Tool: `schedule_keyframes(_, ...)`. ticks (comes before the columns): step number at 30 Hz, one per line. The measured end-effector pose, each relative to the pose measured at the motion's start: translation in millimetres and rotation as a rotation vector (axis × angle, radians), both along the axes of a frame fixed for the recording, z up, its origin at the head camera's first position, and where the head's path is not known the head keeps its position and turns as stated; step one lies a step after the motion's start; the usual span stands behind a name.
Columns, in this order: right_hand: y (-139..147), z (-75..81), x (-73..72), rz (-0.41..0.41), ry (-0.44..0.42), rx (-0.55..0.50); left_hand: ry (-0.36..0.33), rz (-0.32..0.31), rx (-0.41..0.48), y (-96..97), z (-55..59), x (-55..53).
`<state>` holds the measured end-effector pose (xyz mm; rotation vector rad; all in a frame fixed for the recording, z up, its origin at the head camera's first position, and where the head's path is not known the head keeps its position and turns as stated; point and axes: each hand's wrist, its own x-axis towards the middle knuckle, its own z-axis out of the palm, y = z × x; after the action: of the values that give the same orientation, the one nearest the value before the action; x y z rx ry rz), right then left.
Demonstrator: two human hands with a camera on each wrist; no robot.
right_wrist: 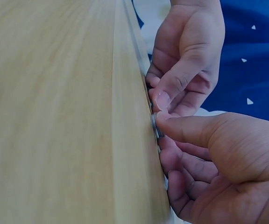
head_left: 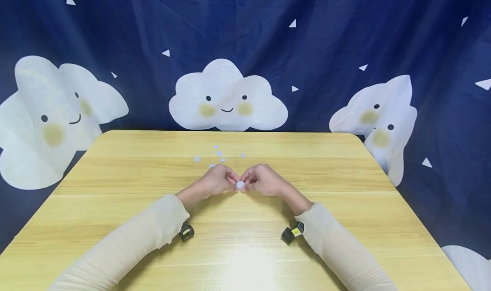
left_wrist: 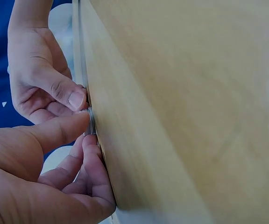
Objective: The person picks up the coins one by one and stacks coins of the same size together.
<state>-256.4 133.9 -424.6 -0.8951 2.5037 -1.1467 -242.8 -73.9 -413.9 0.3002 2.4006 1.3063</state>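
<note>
Over the middle of the table, a small round white disc sits between the fingertips of both hands. My left hand pinches it from the left, and my right hand pinches it from the right. Seen edge-on in the left wrist view, the disc is a thin grey sliver by the left thumb tip. From the right wrist the grey edge of the disc shows beside the right thumb. Curled fingers hide part of it in both wrist views.
Several more white discs lie scattered beyond the hands, among them one at the left, one at the right and one partly behind the left hand. A dark blue curtain with clouds hangs behind the table's far edge.
</note>
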Motion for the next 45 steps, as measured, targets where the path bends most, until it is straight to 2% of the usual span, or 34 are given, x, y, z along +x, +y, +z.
schedule_keyframes(13, -0.3, -1.0, 0.4, 0.019, 0.041, -0.015, 0.003, 0.040, -0.022, 3.7, 0.7, 0.7)
schedule_keyframes(21, -0.8, 0.2, 0.1, 0.006, 0.029, -0.008, -0.008, 0.030, -0.029, 2.2, 1.8, -1.5)
schedule_keyframes(26, -0.5, 0.0, 0.0, 0.001, 0.010, 0.006, 0.005, 0.050, -0.059, -5.5, 3.2, -6.2)
schedule_keyframes(31, -0.5, 0.6, -0.1, -0.007, 0.008, 0.024, 0.030, 0.100, -0.020, -21.9, 5.6, -16.7)
schedule_keyframes(36, -0.5, 0.5, 0.0, -0.014, 0.018, 0.034, 0.007, 0.138, 0.073, -43.9, 5.8, -32.9)
schedule_keyframes(42, -1.0, 3.8, 2.0, -0.022, -0.015, 0.025, -0.027, 0.190, 0.120, -69.4, 5.0, -51.4)
schedule_keyframes(45, -1.1, 4.9, 2.5, -0.024, -0.018, 0.026, -0.054, 0.220, 0.133, -76.7, 4.6, -56.2)
